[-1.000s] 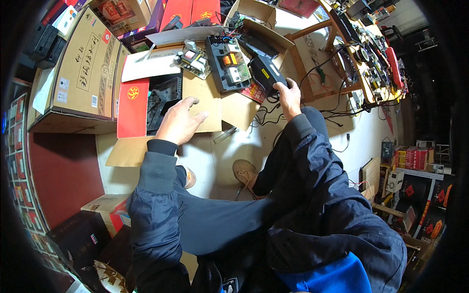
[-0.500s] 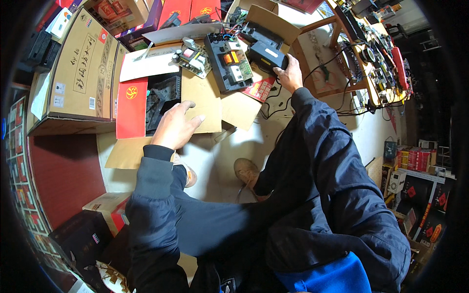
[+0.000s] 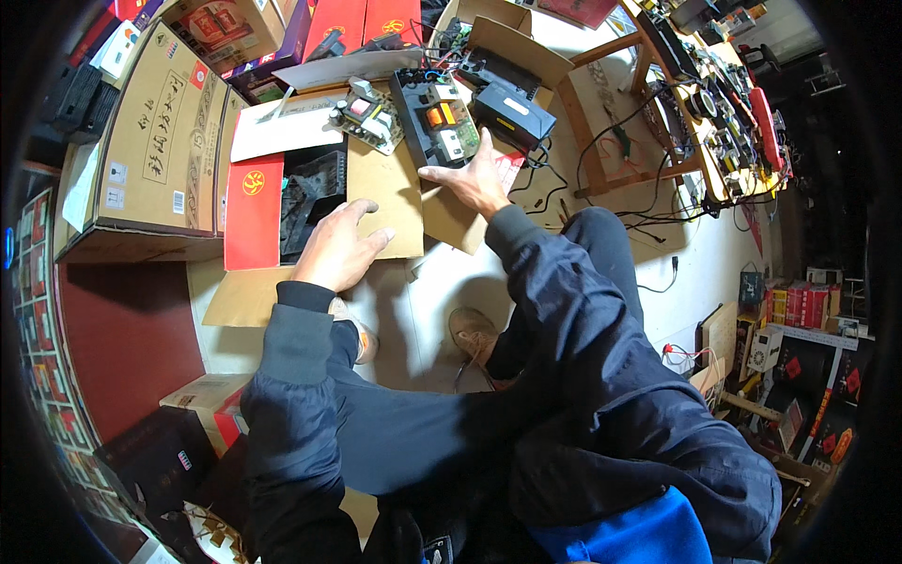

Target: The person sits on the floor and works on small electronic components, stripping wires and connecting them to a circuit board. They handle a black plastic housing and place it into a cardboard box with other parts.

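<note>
My left hand [image 3: 340, 249] rests at the near edge of an opened red and brown carton [image 3: 395, 202], thumb and fingers apart, holding nothing. Dark plastic parts [image 3: 315, 183] show inside the carton. My right hand [image 3: 476, 183] spans the near end of an open black casing [image 3: 423, 141], thumb at its left corner and fingers along its right side. A circuit board with an orange-wrapped transformer [image 3: 442, 116] sits in that casing. Just right of it lies a closed black rectangular power unit [image 3: 515, 115]. To the left, a loose circuit board [image 3: 368, 117] lies on the carton flaps.
A tall brown carton [image 3: 150, 141] stands at the left. Behind the casing is another open cardboard box [image 3: 521, 52]. Black cables [image 3: 554, 179] trail over the floor towards a wooden stand [image 3: 648, 103] crowded with electronic parts. My shoes are below the cartons.
My right hand has let go of the closed black power unit and moved left to the open casing, which has shifted slightly. My left hand has stayed nearly in place.
</note>
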Demonstrator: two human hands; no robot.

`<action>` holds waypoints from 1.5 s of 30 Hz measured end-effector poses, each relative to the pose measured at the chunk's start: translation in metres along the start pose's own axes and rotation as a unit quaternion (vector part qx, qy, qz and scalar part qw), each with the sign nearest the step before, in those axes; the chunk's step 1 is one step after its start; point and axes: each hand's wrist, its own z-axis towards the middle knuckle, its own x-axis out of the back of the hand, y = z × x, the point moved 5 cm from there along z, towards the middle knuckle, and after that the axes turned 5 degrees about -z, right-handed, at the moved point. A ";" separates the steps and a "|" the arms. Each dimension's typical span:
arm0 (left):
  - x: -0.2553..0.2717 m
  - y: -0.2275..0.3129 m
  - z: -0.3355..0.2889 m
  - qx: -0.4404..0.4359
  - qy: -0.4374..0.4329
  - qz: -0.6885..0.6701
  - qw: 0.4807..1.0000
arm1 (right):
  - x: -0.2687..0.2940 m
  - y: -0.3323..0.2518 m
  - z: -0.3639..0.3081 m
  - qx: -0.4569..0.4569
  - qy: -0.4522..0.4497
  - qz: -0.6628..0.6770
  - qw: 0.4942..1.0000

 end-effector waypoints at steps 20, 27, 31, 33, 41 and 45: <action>0.015 -0.001 -0.010 -0.015 0.046 -0.020 0.999 | 0.083 0.032 -0.033 0.064 0.017 -0.213 0.975; 0.017 0.000 -0.018 -0.028 0.053 -0.008 0.998 | 0.080 -0.030 -0.030 0.175 0.063 -0.290 0.939; 0.016 0.004 -0.019 -0.036 0.050 -0.015 0.998 | 0.038 -0.080 -0.015 0.255 0.000 -0.196 0.947; 0.017 0.006 -0.019 -0.047 0.057 -0.020 0.997 | 0.002 -0.102 0.003 0.309 -0.010 -0.206 0.928; 0.022 0.001 -0.018 -0.047 0.060 -0.042 0.996 | -0.099 -0.100 0.071 0.320 0.005 -0.277 0.906; 0.021 0.000 -0.018 -0.049 0.047 -0.038 0.997 | -0.102 -0.094 0.074 0.319 0.002 -0.276 0.907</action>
